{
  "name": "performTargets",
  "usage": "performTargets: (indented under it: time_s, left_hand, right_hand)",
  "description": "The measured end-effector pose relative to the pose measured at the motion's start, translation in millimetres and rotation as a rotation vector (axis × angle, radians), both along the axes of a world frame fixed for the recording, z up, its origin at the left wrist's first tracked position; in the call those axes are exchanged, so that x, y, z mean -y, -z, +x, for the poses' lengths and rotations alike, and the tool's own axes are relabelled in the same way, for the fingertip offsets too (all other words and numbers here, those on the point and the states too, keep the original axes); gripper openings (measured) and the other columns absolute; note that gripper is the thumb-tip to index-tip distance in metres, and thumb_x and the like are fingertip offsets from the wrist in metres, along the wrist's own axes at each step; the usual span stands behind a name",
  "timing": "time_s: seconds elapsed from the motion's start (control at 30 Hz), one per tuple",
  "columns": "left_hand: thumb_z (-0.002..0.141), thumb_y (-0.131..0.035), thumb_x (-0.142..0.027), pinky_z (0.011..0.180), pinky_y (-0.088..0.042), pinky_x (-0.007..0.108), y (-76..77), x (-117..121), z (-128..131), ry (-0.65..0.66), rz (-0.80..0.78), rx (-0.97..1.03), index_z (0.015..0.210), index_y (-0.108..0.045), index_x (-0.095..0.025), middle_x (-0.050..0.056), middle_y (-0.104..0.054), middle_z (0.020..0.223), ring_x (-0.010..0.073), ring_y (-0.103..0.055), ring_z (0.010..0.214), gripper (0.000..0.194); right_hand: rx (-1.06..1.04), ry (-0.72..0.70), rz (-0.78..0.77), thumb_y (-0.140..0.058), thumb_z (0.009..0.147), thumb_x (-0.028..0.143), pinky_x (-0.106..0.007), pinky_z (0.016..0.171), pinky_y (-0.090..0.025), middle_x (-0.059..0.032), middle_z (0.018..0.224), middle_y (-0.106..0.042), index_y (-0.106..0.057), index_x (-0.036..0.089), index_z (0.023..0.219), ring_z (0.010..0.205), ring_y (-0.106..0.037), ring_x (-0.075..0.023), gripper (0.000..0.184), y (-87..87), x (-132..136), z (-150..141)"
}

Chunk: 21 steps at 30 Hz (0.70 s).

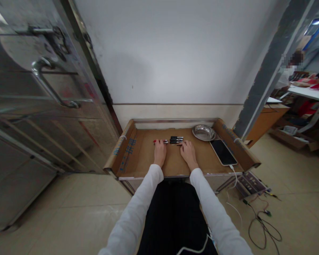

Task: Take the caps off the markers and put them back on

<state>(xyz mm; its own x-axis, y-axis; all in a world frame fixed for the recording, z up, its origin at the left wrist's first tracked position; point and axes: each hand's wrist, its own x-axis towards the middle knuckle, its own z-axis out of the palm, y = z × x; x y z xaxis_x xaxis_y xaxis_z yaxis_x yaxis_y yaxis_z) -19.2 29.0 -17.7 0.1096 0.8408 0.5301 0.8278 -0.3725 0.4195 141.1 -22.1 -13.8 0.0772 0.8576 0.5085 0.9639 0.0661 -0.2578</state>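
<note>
On the cardboard-lined table (146, 156), my left hand (160, 153) is closed over some small red-and-silver pens (165, 141), its fingers covering most of them. Several black pens (176, 139) lie side by side in a row just to the right. My right hand (188, 154) is at the near right end of that row, fingers bent and pinching the end of a dark pen (179, 145). How much of this pen is under the fingertips cannot be seen.
A round metal dish (203, 132) stands at the back right. Before it lies a phone (223, 152) with a white cable (235, 177) running off the table. Raised cardboard sides (123, 150) flank the surface. A device (251, 185) and cords lie on the floor. A metal door (55, 106) is left.
</note>
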Motion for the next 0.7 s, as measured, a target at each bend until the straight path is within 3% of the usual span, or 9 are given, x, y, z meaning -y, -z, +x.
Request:
performTargets:
  time_s: [0.1,0.23,0.3,0.7]
  left_hand:
    - [0.090,-0.042,-0.012,0.087,-0.048,0.038,-2.9,1.0,1.3,0.053,0.013,-0.018,0.099,-0.053,-0.014,0.013,-0.053,0.101,0.0238,-0.054,0.098,0.014]
    - [0.092,-0.042,-0.015,0.091,-0.048,0.035,-5.9,5.5,5.1,0.280,0.021,-0.102,0.101,-0.054,-0.018,0.009,-0.055,0.102,0.0208,-0.055,0.101,0.016]
    - [0.092,-0.042,-0.016,0.094,-0.047,0.035,-5.9,7.3,6.9,0.334,0.011,-0.138,0.100,-0.055,-0.018,0.008,-0.055,0.103,0.0204,-0.056,0.103,0.015]
    - [0.090,-0.048,-0.015,0.097,-0.043,0.041,-5.3,3.8,15.0,0.320,-0.061,-0.066,0.089,-0.052,-0.019,0.006,-0.057,0.095,0.0207,-0.055,0.099,0.006]
  right_hand:
    - [0.018,0.005,0.009,-0.044,0.086,0.012,-0.033,0.085,-0.037,-0.0101,0.100,-0.060,-0.062,0.017,0.101,0.096,-0.049,-0.0229,0.024,2.0,-1.6,0.5]
    - [0.046,0.027,-0.004,-0.047,0.088,0.017,-0.033,0.083,-0.036,-0.0099,0.099,-0.059,-0.062,0.018,0.101,0.095,-0.048,-0.0234,0.020,4.3,-2.7,0.1]
    - [0.056,0.042,-0.015,-0.047,0.088,0.019,-0.033,0.082,-0.036,-0.0099,0.098,-0.059,-0.062,0.018,0.099,0.094,-0.049,-0.0234,0.019,4.6,-2.7,-0.3]
    - [0.062,0.035,-0.035,-0.045,0.092,0.023,-0.033,0.081,-0.034,-0.0089,0.096,-0.062,-0.063,0.018,0.095,0.093,-0.051,-0.0226,0.018,2.4,-3.0,-1.8]
